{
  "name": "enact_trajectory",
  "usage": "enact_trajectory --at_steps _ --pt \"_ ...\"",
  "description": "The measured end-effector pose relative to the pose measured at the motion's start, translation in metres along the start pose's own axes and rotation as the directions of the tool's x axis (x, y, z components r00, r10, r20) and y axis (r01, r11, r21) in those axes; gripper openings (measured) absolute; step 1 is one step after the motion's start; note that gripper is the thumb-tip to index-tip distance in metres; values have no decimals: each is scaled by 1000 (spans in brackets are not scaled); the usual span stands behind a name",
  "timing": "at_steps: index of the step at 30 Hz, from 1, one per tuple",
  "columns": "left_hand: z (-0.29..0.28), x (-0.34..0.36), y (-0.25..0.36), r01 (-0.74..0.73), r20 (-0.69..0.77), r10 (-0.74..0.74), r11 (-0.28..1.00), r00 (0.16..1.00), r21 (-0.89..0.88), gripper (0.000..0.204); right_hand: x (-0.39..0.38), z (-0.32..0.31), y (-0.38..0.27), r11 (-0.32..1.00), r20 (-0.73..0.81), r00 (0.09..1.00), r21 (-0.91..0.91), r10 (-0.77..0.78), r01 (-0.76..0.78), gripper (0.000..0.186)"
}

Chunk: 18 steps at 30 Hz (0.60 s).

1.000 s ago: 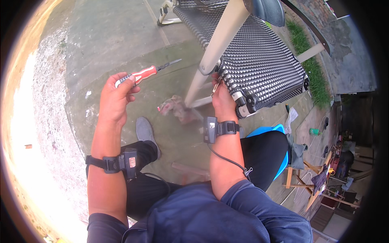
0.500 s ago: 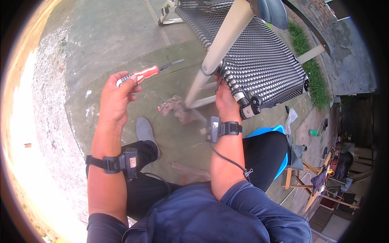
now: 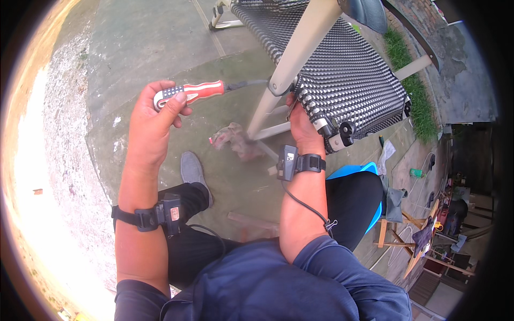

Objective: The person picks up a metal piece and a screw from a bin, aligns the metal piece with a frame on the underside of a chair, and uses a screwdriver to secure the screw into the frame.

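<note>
My left hand [image 3: 159, 109] is closed around a hand tool [image 3: 206, 92] with a red, white and blue handle. Its narrow dark shaft points right, toward the joint of a pale chair frame [image 3: 300, 51]; whether the tip touches there I cannot tell. Black-and-white woven webbing [image 3: 345, 80] covers the chair, which lies tilted in front of me. Under the near edge of the webbing, my right hand [image 3: 304, 125] is curled beside the frame. The webbing hides most of its fingers, and what they grip does not show.
A crumpled rag [image 3: 233, 140] lies on the green floor sheet [image 3: 160, 85] near the chair leg. Beneath my right leg is a blue plastic seat [image 3: 371, 216]. A wooden stand [image 3: 393, 238] with cloth stands at the right, and a green item [image 3: 416, 173] lies near it.
The tool in my left hand has moved slightly up and to the right, its shaft now reaching the frame joint in the picture. My right hand and the near webbing edge shifted slightly right.
</note>
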<state>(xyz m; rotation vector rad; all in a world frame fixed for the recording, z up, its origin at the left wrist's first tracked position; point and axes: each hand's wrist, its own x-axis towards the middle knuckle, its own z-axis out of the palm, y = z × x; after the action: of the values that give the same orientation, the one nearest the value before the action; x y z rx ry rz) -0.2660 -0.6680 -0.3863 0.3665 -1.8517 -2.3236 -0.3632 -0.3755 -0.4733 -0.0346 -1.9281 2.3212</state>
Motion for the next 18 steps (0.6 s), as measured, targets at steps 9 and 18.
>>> enact_trajectory --at_steps 9,18 --pt "15 -9 -5 -29 -15 31 990 999 136 33 0 -2 -2 994 -31 999 110 28 -24 21" --pt "22 -13 -8 -14 -4 14 995 1000 99 32 4 -8 10 972 -41 998 231 44 -33 22"
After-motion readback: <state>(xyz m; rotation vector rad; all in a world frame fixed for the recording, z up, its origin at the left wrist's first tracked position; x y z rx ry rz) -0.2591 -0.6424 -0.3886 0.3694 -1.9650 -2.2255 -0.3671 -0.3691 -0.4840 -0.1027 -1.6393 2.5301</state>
